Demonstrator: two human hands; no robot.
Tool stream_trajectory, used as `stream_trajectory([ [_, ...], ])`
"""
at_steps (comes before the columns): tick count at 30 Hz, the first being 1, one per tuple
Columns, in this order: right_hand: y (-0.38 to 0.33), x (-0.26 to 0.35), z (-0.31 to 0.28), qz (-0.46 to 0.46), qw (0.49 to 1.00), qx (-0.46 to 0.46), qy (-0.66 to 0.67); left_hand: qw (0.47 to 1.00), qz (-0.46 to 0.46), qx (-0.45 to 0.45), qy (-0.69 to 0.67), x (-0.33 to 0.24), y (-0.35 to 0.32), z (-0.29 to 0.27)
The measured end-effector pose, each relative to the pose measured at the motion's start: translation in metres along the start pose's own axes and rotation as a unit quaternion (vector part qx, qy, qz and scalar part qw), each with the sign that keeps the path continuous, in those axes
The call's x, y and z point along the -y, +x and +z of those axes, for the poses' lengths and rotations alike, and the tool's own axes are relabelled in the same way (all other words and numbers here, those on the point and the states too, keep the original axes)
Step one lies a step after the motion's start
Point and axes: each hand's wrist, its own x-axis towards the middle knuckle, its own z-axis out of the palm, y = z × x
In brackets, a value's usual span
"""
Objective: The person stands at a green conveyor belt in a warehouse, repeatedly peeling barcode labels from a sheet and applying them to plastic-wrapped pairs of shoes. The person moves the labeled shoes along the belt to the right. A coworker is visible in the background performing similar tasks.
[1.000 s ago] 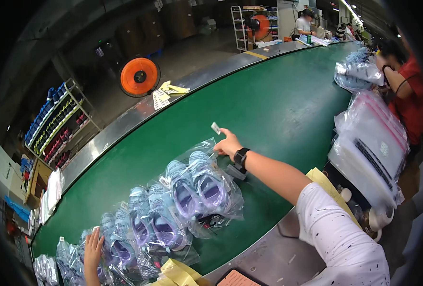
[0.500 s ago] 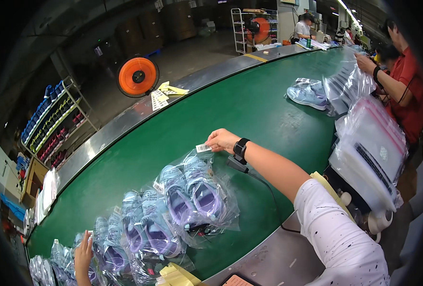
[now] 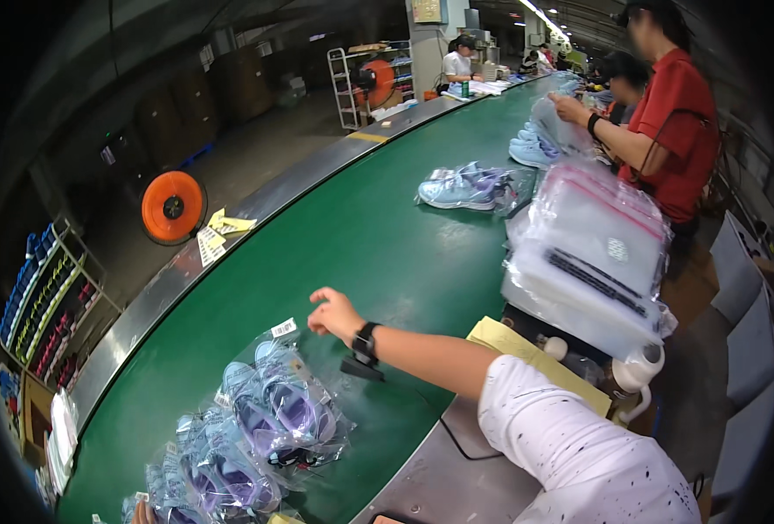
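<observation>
My right hand (image 3: 334,314) is over the green belt (image 3: 387,271), fingers apart and holding nothing, just right of a white barcode label (image 3: 284,327). That label lies at the top corner of a clear bag holding a pair of light-blue and purple shoes (image 3: 286,397). A black band (image 3: 367,342) circles my right wrist, with a small black corded device (image 3: 361,368) beneath it. More bagged shoes (image 3: 225,467) line up toward the lower left. Only a bit of my left hand (image 3: 142,511) shows there beside them, its fingers mostly hidden.
A stack of clear plastic bags (image 3: 588,253) stands right of the belt, near yellow paper (image 3: 535,354). Farther up lies another bagged pair (image 3: 470,188). A person in red (image 3: 670,131) handles a bag at right. An orange fan (image 3: 174,207) and yellow label sheets (image 3: 225,225) are beyond.
My right hand has let go of the barcode label and moved slightly away from it. The view has swung right, and my left hand has nearly left the picture at the bottom.
</observation>
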Motion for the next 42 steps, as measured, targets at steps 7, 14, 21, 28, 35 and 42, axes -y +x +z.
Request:
stream_trajectory([
  [7, -0.191, 0.04, -0.021, 0.25, 0.942, 0.214, 0.07, 0.984, 0.148, 0.04, 0.089, -0.016, -0.03, -0.031],
  [14, -0.271, 0.022, -0.062, 0.156, 0.975, 0.096, 0.122, 0.953, 0.145, 0.04, 0.264, -0.009, -0.102, -0.127],
  [21, -0.269, 0.015, -0.049, 0.167, 0.958, 0.187, 0.137, 0.885, -0.162, -0.035, 0.436, 0.126, -0.209, -0.245],
  [28, -0.261, 0.014, -0.059, 0.157, 0.956, 0.205, 0.136, 0.876, -0.147, -0.157, 0.432, 0.261, -0.236, -0.281],
  [35, -0.259, 0.018, -0.061, 0.151, 0.956, 0.204, 0.148, 0.866, 0.184, -0.308, 0.347, 0.066, -0.173, -0.188],
  [42, -0.264, 0.018, -0.059, 0.154, 0.955, 0.196, 0.158, 0.81, 0.244, -0.059, 0.531, 0.055, -0.129, -0.116],
])
